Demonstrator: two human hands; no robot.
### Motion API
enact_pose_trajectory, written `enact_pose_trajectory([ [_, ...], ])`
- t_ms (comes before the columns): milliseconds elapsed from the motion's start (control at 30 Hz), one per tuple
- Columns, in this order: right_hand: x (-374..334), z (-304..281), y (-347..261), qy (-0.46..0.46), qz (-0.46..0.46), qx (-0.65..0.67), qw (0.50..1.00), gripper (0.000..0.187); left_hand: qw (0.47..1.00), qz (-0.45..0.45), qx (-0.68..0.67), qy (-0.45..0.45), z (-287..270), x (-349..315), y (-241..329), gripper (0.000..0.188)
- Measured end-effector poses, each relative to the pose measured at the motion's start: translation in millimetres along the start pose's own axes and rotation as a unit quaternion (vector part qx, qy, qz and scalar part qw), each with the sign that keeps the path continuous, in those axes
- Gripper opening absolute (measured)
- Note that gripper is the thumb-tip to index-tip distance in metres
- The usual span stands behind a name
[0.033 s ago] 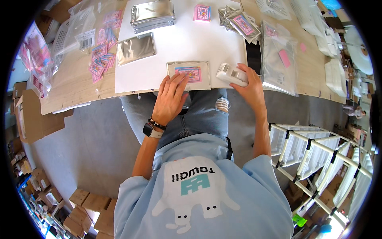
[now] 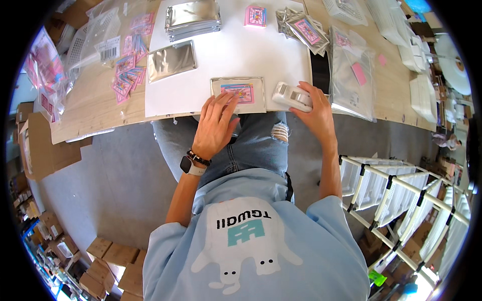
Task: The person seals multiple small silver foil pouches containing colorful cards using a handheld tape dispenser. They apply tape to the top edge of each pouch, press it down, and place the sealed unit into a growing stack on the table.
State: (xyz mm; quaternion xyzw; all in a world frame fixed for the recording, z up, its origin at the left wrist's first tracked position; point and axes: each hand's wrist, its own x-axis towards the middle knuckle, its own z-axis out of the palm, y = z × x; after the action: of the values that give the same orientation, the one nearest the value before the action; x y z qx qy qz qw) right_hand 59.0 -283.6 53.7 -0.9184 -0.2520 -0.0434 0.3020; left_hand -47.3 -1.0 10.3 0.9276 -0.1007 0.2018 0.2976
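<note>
A silver foil pouch (image 2: 259,91) lies flat at the front edge of the white sheet, with a pink printed card (image 2: 245,94) on it. My left hand (image 2: 216,125) rests over the pouch's left part, fingers stretched out and fingertips on the card. To the right, my right hand (image 2: 318,113) grips a small white tape dispenser (image 2: 288,95) by its right end. The dispenser sits beside the pouch, apart from it. Whether tape hangs from it I cannot tell.
On the white sheet (image 2: 226,55) are a stack of foil pouches (image 2: 193,20), a single foil pouch (image 2: 171,61), a pile of pink cards (image 2: 256,16) and pouches with cards (image 2: 306,31). Loose cards (image 2: 125,83) lie left; a clear plastic bag (image 2: 351,75) lies right.
My right hand has shifted very slightly, and the tape dispenser has turned a little in its grip. My left hand, the pouch and the card look unmoved.
</note>
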Motion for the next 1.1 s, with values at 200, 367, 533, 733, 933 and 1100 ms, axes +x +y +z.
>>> enact_pose_trajectory([
  [200,-13.8,-11.3,-63.3,-0.025,-0.1,0.014,0.995,0.078,0.974,-0.059,-0.214,0.036,-30.2,24.0,50.6,0.032],
  [367,-12.9,-8.3,-91.3,-0.036,-0.131,0.015,0.991,0.073,0.991,-0.021,-0.132,0.017,-43.6,24.8,54.4,0.019],
  [533,-14.1,-3.2,-93.8,-0.048,-0.151,0.011,0.987,0.071,0.992,-0.032,-0.118,-0.011,-54.1,23.4,52.5,0.017],
  [733,-17.9,0.7,-95.7,-0.067,-0.16,0.002,0.985,0.072,0.988,-0.023,-0.134,-0.073,-60.0,21.3,46.0,0.016],
  [933,-19.5,2.5,-97.8,-0.078,-0.161,-0.012,0.984,0.073,0.981,-0.044,-0.155,-0.104,-59.1,19.5,39.8,0.018],
  [1100,-19.0,3.4,-99.2,-0.083,-0.157,-0.014,0.984,0.074,0.99,-0.007,-0.073,-0.119,-66.3,21.5,40.8,0.019],
])
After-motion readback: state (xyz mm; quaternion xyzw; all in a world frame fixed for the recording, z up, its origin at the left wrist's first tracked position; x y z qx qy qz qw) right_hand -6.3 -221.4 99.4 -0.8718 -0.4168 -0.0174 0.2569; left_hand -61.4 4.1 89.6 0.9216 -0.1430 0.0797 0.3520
